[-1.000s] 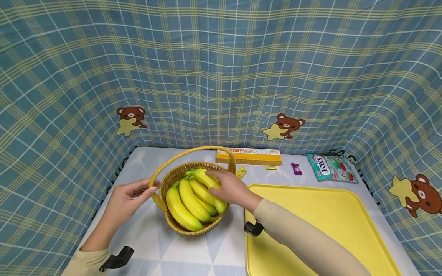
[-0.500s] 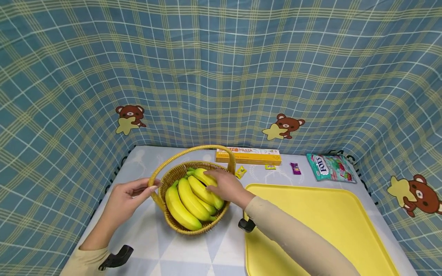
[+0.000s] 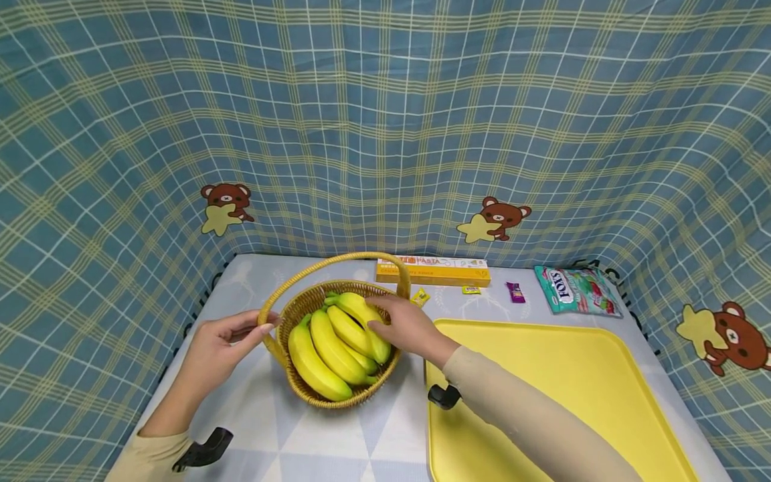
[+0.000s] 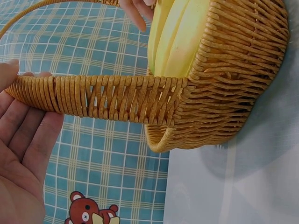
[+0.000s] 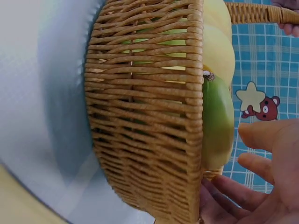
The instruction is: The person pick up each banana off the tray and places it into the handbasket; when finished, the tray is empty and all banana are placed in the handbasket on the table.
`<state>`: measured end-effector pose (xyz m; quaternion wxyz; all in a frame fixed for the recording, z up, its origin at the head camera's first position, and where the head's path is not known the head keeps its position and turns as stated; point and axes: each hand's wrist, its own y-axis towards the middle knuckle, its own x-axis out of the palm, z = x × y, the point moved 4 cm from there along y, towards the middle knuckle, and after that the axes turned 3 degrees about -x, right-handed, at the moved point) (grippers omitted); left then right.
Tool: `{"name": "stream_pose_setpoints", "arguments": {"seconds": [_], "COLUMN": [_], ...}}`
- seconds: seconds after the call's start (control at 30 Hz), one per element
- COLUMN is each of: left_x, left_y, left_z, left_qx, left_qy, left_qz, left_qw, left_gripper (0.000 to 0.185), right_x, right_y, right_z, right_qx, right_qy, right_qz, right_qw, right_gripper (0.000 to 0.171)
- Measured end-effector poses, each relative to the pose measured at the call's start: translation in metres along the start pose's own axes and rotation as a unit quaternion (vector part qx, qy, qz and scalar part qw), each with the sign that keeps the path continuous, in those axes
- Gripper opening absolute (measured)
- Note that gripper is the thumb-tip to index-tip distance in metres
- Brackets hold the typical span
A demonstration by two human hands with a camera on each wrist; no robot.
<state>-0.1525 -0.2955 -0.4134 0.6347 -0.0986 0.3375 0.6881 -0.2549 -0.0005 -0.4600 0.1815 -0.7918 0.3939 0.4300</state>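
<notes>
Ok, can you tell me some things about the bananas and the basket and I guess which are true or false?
1. The bananas lie in the wicker basket. True.
2. The right hand rests on the bananas. True.
3. The left hand holds a candy. False: its fingers touch the basket's handle where it meets the rim.
4. The yellow tray is full of snacks. False: nothing lies on the part in view.
5. The pasta box lies at the back of the table, behind the basket. True.
</notes>
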Motion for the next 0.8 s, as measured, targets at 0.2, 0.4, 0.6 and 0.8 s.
{"name": "stream_pose_setpoints", "arguments": {"seconds": [0.2,0.4,0.6,0.8], "left_x": [0.0,0.001,-0.001,-0.007], "left_y": [0.0,0.0,-0.008,-0.025], "left_z": [-0.001,-0.002,-0.009,-0.029], "left_qx": [0.004,0.007,0.016,-0.007], "left_qy": [-0.003,-0.02,0.005,0.084], "left_qz": [0.002,0.003,0.003,0.013], "left_qw": [1.0,0.9998,0.9999,0.9964], "left_gripper": [0.018,0.02,0.027,0.025], "right_x": [-0.007,-0.014,-0.017,-0.028], "right_y": [-0.014,-0.036,-0.069,-0.106], "right_z": [0.003,0.009,0.031,0.064], "right_qx": [-0.014,-0.012,0.037,0.073], "right_qy": [0.006,0.024,0.064,0.036], "right_qz": [0.034,0.063,0.064,0.066], "right_qw": [0.999,0.998,0.995,0.994], "right_gripper": [0.043,0.038,0.039,0.045]}}
